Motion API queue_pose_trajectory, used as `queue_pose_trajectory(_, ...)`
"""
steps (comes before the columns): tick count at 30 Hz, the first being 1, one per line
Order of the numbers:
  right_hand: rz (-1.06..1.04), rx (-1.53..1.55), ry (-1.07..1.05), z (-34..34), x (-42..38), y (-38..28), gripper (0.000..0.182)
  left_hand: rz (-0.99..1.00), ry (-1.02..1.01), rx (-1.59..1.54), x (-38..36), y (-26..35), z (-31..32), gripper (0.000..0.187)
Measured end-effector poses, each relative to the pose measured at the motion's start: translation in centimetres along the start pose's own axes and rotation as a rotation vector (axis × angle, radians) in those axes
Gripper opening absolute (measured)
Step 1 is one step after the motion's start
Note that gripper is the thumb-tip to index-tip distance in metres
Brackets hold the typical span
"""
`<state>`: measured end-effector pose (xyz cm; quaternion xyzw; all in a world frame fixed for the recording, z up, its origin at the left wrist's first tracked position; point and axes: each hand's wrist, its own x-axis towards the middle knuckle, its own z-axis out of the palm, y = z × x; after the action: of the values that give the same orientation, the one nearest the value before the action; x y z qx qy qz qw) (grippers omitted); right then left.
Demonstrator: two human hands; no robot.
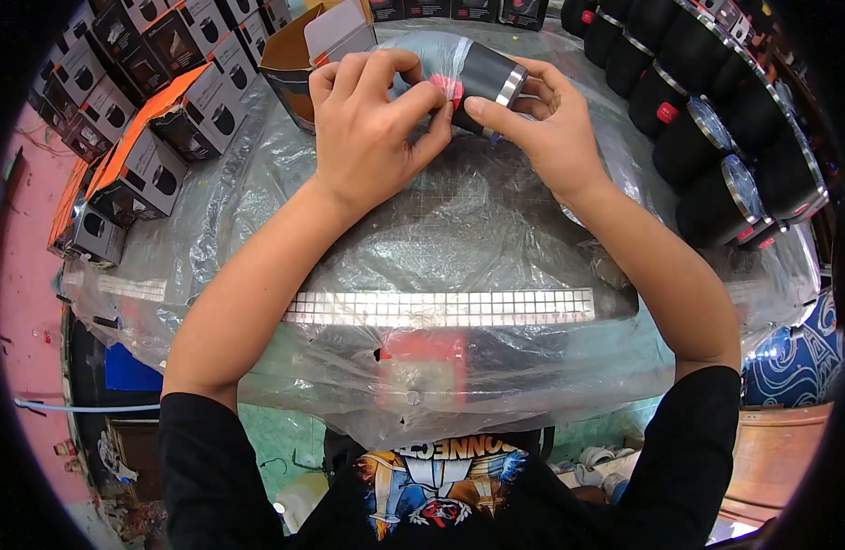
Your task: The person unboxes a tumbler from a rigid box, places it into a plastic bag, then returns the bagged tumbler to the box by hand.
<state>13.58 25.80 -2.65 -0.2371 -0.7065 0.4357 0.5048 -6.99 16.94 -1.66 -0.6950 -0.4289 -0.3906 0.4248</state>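
Observation:
A black tumbler (482, 75) with a silver rim lies tilted on its side above the far part of the table, its left part covered by clear plastic. My right hand (560, 128) grips it near the rim end, thumb on the near side and fingers behind. At the tumbler's side, my left hand (372, 119) pinches with thumb and forefinger at a red label (448, 89). Creased plastic runs over the tumbler just above that label. Whether the pinch also catches the plastic is hidden by the fingers. An open carton (285, 64) stands just behind my left hand.
Stacked printed boxes (166, 119), some with orange flaps, fill the left side. Several black tumblers (707, 192) stand in rows at the right. Clear plastic sheeting (459, 229) covers the table, with a gridded metal strip (441, 307) along the near side.

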Motion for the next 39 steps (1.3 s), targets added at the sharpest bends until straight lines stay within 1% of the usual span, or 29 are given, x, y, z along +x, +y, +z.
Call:
queue_pose_trajectory(3,-0.012,0.007,-0.010,0.0,0.0,0.1,0.085,0.009,-0.021,-0.077,-0.1,-0.1,0.0,0.015)
queue_pose_trajectory(5,-0.037,-0.012,-0.019,0.0,0.0,-0.2,0.082,0.042,-0.027,-0.119,0.0,-0.3,-0.3,0.034)
queue_pose_trajectory(6,-0.036,-0.012,-0.018,0.0,-0.1,-0.5,0.082,0.043,-0.027,-0.120,0.1,-0.3,-0.5,0.034)
queue_pose_trajectory(8,-0.079,-0.064,-0.029,-0.1,-0.1,-1.1,0.079,-0.026,0.077,-0.205,0.3,-0.3,-0.7,0.065)
queue_pose_trajectory(9,-0.078,-0.064,-0.027,-0.2,-0.1,-1.0,0.079,-0.044,0.048,-0.160,0.0,-0.7,-0.6,0.093)
queue_pose_trajectory(10,-0.108,-0.071,-0.030,-0.3,0.0,-0.9,0.078,-0.042,0.047,-0.162,0.1,-0.9,-0.6,0.093)
queue_pose_trajectory(12,-0.137,-0.078,-0.032,-0.3,0.0,-0.9,0.078,-0.065,0.001,-0.194,0.5,-1.0,-0.7,0.100)
queue_pose_trajectory(13,-0.138,-0.075,-0.043,-0.3,0.0,-1.1,0.077,-0.065,0.000,-0.194,0.6,-1.0,-0.7,0.100)
queue_pose_trajectory(15,-0.138,-0.072,-0.054,-0.2,-0.1,-1.4,0.077,-0.069,-0.094,-0.186,0.6,-0.9,-0.6,0.102)
queue_pose_trajectory(16,-0.159,-0.067,-0.062,-0.1,-0.2,-1.4,0.076,-0.069,-0.095,-0.187,0.6,-0.9,-0.5,0.102)
queue_pose_trajectory(21,-0.192,-0.067,-0.074,0.0,-0.4,-1.7,0.075,-0.087,-0.146,-0.150,0.3,-0.8,-0.5,0.092)
queue_pose_trajectory(30,-0.204,-0.085,-0.096,0.2,-0.5,-1.5,0.073,-0.053,-0.109,-0.126,0.3,-0.5,-0.2,0.088)
queue_pose_trajectory(39,-0.186,-0.098,-0.099,0.2,-0.6,-1.4,0.074,-0.028,-0.120,-0.119,0.6,-0.3,-0.3,0.089)
